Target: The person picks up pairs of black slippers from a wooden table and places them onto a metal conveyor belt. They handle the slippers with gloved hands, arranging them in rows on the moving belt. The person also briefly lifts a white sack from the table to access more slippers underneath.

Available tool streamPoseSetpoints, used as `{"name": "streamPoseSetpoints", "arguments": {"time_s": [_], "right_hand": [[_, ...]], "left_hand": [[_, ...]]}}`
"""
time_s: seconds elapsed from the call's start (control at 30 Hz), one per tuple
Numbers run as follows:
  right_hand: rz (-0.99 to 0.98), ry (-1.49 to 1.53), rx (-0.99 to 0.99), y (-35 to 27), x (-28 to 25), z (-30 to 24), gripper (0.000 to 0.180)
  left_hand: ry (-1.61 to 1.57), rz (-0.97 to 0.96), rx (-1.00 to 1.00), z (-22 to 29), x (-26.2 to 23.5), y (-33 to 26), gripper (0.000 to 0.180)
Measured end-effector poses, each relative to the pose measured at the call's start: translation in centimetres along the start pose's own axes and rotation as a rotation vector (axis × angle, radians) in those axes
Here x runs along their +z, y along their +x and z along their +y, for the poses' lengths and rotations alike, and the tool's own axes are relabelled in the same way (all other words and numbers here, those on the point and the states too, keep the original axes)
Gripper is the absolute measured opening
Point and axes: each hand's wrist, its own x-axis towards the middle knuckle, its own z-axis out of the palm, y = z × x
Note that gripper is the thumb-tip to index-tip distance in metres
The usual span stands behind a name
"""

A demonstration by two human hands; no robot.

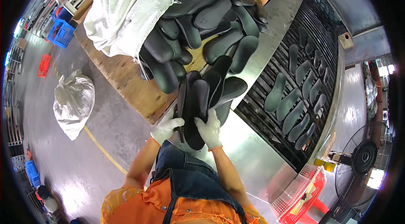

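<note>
Both of my hands wear white knitted gloves and are closed around a bunch of dark shoe soles point(197, 105) in front of my body. My left hand point(167, 127) grips the bunch at its left side, and my right hand point(209, 130) at its right, thumb against the soles. The soles stand on end, fanned at the top; my fingers behind them are hidden. Just beyond lies a heap of loose dark soles point(213, 13), spilling from a white woven sack point(130, 10) on a wooden board point(122, 78).
To the right, several soles point(291, 108) lie in rows on a dark slatted conveyor point(253, 118). A metal ledge point(253, 139) borders it. Near right are a pink-and-white basket point(297, 194) and a black fan point(363, 157). A tied white sack point(75, 103) sits on the floor at left.
</note>
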Motion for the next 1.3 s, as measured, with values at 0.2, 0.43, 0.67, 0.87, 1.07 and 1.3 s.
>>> {"name": "streamPoseSetpoints", "arguments": {"time_s": [0.2, 0.43, 0.67, 0.87, 1.07, 1.3], "right_hand": [[0.098, 0.274, 0.002, 1.1, -4.6, 0.0, 0.063], [0.157, -0.083, 0.172, 8.8, -5.5, -1.5, 0.077], [0.014, -0.059, 0.196, 11.0, -4.4, -2.0, 0.068], [-0.125, 0.530, 0.096, 9.2, -6.2, 3.9, 0.063], [-0.117, 0.830, -0.044, 0.2, -8.2, 9.8, 0.061], [-0.127, 0.550, 0.228, -6.4, -9.7, 17.9, 0.053]], "left_hand": [[-0.211, 0.080, -0.027, -0.5, -1.5, -0.1, 0.074], [0.884, 0.438, -0.137, -1.6, -1.7, 1.6, 0.075], [0.854, 0.419, -0.036, -3.0, -3.3, 3.0, 0.069], [0.253, 0.259, 0.028, -2.2, -1.3, 3.4, 0.044], [0.139, 0.275, 0.003, -2.8, -0.1, 2.2, 0.047], [0.153, 0.352, 0.034, -3.6, 1.2, 2.0, 0.049]]}}
